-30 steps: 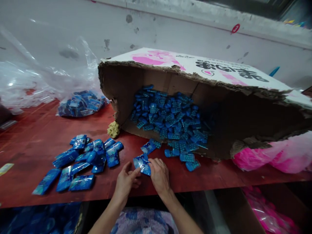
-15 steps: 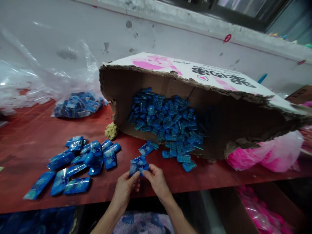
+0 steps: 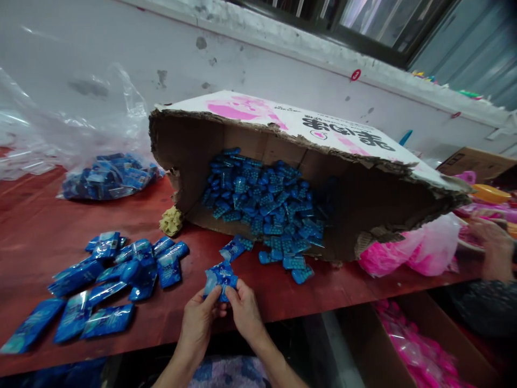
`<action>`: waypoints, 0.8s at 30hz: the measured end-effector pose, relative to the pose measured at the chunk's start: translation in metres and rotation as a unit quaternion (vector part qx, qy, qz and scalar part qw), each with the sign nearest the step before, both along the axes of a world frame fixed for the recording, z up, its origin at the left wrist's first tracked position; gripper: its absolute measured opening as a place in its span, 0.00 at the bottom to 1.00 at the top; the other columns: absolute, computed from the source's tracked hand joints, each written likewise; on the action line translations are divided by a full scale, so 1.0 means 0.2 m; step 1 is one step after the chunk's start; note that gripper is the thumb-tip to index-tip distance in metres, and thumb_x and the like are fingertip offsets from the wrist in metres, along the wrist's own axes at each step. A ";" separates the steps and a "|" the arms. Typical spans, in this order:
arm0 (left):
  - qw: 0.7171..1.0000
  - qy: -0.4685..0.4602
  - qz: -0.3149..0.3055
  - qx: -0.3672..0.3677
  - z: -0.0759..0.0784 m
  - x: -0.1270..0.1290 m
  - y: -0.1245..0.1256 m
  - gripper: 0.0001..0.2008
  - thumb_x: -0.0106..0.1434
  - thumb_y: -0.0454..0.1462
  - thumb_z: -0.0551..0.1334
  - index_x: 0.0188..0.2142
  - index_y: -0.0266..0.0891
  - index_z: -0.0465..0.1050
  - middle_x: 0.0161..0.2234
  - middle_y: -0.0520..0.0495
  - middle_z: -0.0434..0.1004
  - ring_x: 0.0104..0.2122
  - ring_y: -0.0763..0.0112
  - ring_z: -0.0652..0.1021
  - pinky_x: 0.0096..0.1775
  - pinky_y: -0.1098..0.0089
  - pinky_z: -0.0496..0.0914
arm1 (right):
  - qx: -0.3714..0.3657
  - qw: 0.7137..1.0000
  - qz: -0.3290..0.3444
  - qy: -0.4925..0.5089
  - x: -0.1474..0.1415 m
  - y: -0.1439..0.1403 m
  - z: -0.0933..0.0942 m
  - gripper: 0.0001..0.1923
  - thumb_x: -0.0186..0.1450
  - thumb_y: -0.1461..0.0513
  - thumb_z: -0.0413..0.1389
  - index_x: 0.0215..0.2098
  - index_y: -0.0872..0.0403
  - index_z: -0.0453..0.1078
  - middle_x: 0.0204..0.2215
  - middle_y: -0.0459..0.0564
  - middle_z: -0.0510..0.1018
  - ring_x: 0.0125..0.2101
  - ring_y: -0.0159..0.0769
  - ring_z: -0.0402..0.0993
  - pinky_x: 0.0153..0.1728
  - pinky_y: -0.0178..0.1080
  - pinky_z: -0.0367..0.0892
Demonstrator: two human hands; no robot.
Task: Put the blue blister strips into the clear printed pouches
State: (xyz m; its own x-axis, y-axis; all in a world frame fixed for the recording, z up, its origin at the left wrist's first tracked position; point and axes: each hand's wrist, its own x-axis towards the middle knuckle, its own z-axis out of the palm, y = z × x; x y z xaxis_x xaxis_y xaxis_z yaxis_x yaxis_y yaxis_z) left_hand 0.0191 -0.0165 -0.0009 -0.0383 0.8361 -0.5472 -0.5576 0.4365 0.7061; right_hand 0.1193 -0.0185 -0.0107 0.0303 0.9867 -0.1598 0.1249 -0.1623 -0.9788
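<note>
Between the fingers of both hands is a blue printed packet [image 3: 220, 275], held above the table's front edge. My left hand [image 3: 197, 318] pinches its lower left side, and my right hand [image 3: 244, 308] pinches the lower right. Just beyond it lies another blue packet [image 3: 233, 249], close to the box mouth. Several filled blue packets [image 3: 109, 321] are spread on the table to the left. A torn cardboard box [image 3: 226, 126] lies on its side ahead, with a heap of small blue cases [image 3: 258, 194] inside, some spilling out at its lower lip.
A clear bag of blue packets [image 3: 111, 175] stands at the back left, beside a crumpled yellow lump [image 3: 171, 221]. A pink bag [image 3: 428, 250] sits right of the box. Another person's hand [image 3: 495, 245] is at the far right, above a carton of pink items [image 3: 416, 350].
The view has shifted to the right, bringing another person's hand into sight. Both my hands still grip the blue packet, with little change in their hold.
</note>
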 end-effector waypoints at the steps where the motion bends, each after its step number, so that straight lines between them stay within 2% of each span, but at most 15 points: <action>1: 1.000 -0.010 0.000 -0.002 0.00 0.01 0.00 0.14 0.38 0.38 0.71 0.24 0.33 0.72 0.17 0.52 0.74 0.15 0.76 0.71 0.18 0.76 0.66 | -0.001 1.000 -0.006 -0.012 -0.01 -0.01 0.00 0.09 0.62 0.59 0.48 0.29 0.55 0.67 0.21 0.42 0.70 0.22 0.29 0.65 0.24 0.29 0.60; 5: 0.999 -0.041 -0.019 -0.012 0.02 0.01 -0.01 0.14 0.39 0.39 0.70 0.20 0.32 0.71 0.13 0.53 0.70 0.13 0.78 0.69 0.16 0.77 0.64 | 0.017 0.997 -0.001 -0.071 -0.03 -0.04 0.04 0.13 0.65 0.59 0.43 0.25 0.54 0.63 0.18 0.41 0.67 0.21 0.28 0.65 0.23 0.29 0.59; 7: 0.998 -0.047 -0.036 -0.019 0.03 0.00 -0.02 0.13 0.40 0.39 0.70 0.20 0.32 0.70 0.13 0.52 0.69 0.13 0.77 0.69 0.16 0.77 0.64 | 0.048 0.991 0.043 -0.114 0.00 -0.04 0.08 0.14 0.66 0.60 0.42 0.26 0.53 0.62 0.18 0.41 0.67 0.21 0.28 0.65 0.23 0.29 0.59; 9: 0.997 -0.050 -0.059 -0.029 0.05 -0.04 -0.02 0.13 0.41 0.39 0.70 0.22 0.33 0.70 0.14 0.52 0.70 0.13 0.77 0.70 0.15 0.77 0.63 | 0.095 0.971 0.099 -0.194 0.07 0.00 0.13 0.12 0.66 0.61 0.44 0.28 0.53 0.64 0.22 0.42 0.70 0.24 0.29 0.68 0.26 0.29 0.61; 11: 0.994 -0.057 -0.080 -0.041 0.06 -0.07 -0.03 0.12 0.44 0.40 0.68 0.23 0.34 0.69 0.14 0.52 0.70 0.13 0.77 0.69 0.14 0.78 0.62 | 0.149 0.921 0.120 -0.340 0.17 0.06 0.17 0.07 0.65 0.64 0.47 0.33 0.52 0.66 0.30 0.45 0.74 0.32 0.32 0.70 0.33 0.31 0.63; 13: 0.993 -0.070 -0.082 -0.052 0.06 -0.11 -0.04 0.11 0.47 0.40 0.67 0.24 0.35 0.67 0.14 0.52 0.70 0.13 0.78 0.69 0.14 0.79 0.62 | 0.144 0.825 0.069 -0.542 0.28 0.15 0.19 0.09 0.63 0.67 0.48 0.39 0.52 0.66 0.38 0.52 0.73 0.38 0.38 0.69 0.35 0.36 0.63; 15: 0.992 -0.083 -0.067 -0.070 0.05 -0.13 -0.05 0.10 0.49 0.39 0.66 0.24 0.36 0.66 0.14 0.52 0.70 0.13 0.78 0.70 0.14 0.79 0.63 | 0.125 0.797 0.045 -0.590 0.35 0.23 0.18 0.15 0.61 0.73 0.45 0.42 0.56 0.67 0.40 0.60 0.72 0.39 0.44 0.69 0.34 0.40 0.63; 17: 0.990 -0.095 -0.051 -0.095 0.05 -0.13 -0.05 0.09 0.52 0.37 0.64 0.24 0.37 0.65 0.14 0.53 0.70 0.13 0.78 0.70 0.14 0.79 0.63 | 0.118 0.790 0.052 -0.599 0.37 0.28 0.15 0.18 0.59 0.75 0.43 0.42 0.58 0.67 0.37 0.63 0.73 0.37 0.46 0.70 0.31 0.40 0.63; 20: 0.985 -0.116 -0.043 -0.122 0.06 -0.12 -0.06 0.08 0.56 0.37 0.60 0.24 0.36 0.65 0.13 0.53 0.67 0.13 0.78 0.69 0.14 0.80 0.64 | 0.128 0.786 0.086 -0.598 0.35 0.29 0.12 0.18 0.59 0.74 0.45 0.43 0.55 0.68 0.35 0.58 0.74 0.32 0.42 0.72 0.27 0.37 0.63; 24: 0.982 -0.128 -0.031 -0.138 0.08 -0.09 -0.05 0.09 0.59 0.38 0.57 0.24 0.36 0.64 0.13 0.53 0.67 0.13 0.78 0.69 0.14 0.80 0.65 | 0.143 0.790 0.094 -0.588 0.34 0.27 0.13 0.21 0.61 0.70 0.46 0.51 0.53 0.62 0.39 0.57 0.73 0.29 0.39 0.73 0.26 0.36 0.64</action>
State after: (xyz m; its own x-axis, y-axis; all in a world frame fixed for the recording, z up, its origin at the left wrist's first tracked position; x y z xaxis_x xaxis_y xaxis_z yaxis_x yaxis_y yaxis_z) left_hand 0.0005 -0.0272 0.0154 0.1756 0.6512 -0.7383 -0.6677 0.6299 0.3967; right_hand 0.1864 0.0358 0.0159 -0.1597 0.9822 0.0991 0.9715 0.1742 -0.1610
